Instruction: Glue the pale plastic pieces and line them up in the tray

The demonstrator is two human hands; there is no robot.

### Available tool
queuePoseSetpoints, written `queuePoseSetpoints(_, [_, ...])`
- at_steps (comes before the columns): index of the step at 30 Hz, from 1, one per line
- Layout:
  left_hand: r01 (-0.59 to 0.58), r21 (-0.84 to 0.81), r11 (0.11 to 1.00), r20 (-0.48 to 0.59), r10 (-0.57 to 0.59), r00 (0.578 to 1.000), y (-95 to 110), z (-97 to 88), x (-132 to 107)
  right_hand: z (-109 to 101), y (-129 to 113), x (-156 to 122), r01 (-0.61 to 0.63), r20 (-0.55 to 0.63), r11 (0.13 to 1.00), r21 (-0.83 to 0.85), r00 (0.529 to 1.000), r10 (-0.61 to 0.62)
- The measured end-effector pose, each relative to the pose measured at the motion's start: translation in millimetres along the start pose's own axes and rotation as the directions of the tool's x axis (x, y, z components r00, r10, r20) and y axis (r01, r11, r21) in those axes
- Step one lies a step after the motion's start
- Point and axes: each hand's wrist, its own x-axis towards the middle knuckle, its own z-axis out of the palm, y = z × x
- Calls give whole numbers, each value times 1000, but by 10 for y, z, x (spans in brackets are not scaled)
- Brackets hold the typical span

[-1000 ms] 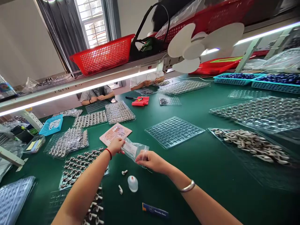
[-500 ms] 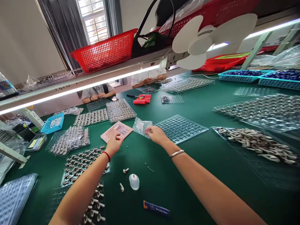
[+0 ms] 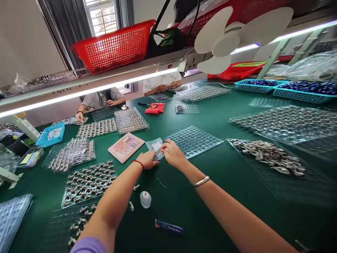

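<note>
A small clear plastic bag [image 3: 157, 144] with a white label lies on the green table at the left corner of an empty clear grid tray [image 3: 196, 138]. My left hand [image 3: 146, 160] is on the bag's near-left edge, fingers closed over it and thumb toward me. At the bag's right edge, my right hand [image 3: 173, 154] has thumb and fingertips pinched together on the plastic. Whatever small thing is inside cannot be made out. Beside my left hand lies a pink patterned notebook [image 3: 126, 147]. Nearer me are a white-capped clear dome bottle [image 3: 145, 200] and a blue tube [image 3: 169, 227].
Trays of small earbud-shaped parts [image 3: 89, 182] line the left side. On the right sits a tray with a loose pile of parts [image 3: 268, 158]. A fan [image 3: 226, 42] and red basket [image 3: 113, 45] occupy the overhead shelf. Two other people work across the table.
My left hand has moved right, from the notebook to the plastic bag. My right hand stays at the bag. Across the table, one person's hand has reached out to a tray.
</note>
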Motion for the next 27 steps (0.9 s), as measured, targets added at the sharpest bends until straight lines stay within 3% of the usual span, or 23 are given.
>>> queuePoseSetpoints(4, [19, -82, 996, -1, -19, 1000, -45, 14, -25, -164, 7, -358, -13, 7, 997, 71, 1000, 12])
queuePoseSetpoints(8, [66, -256, 964, -27, -76, 997, -41, -23, -222, -183, -123, -645, 11, 57, 985, 170, 998, -21])
queuePoseSetpoints(14, [217, -555, 803, 57, -224, 973, -13, -36, -584, 20, -459, -707, 105, 17, 971, 216, 994, -111])
queuePoseSetpoints(19, [276, -690, 669, 58, -329, 942, -45, -97, -750, 130, -661, -730, 163, 78, 965, 205, 980, -182])
queuePoseSetpoints(23, [278, -754, 595, 37, -384, 923, -58, -158, -883, 59, -616, -775, 133, 168, 976, 173, 972, -162])
queuePoseSetpoints(27, [205, -829, 521, -44, -425, 904, -39, -290, -1196, -31, -402, -923, 22, 269, 998, 52, 962, -36])
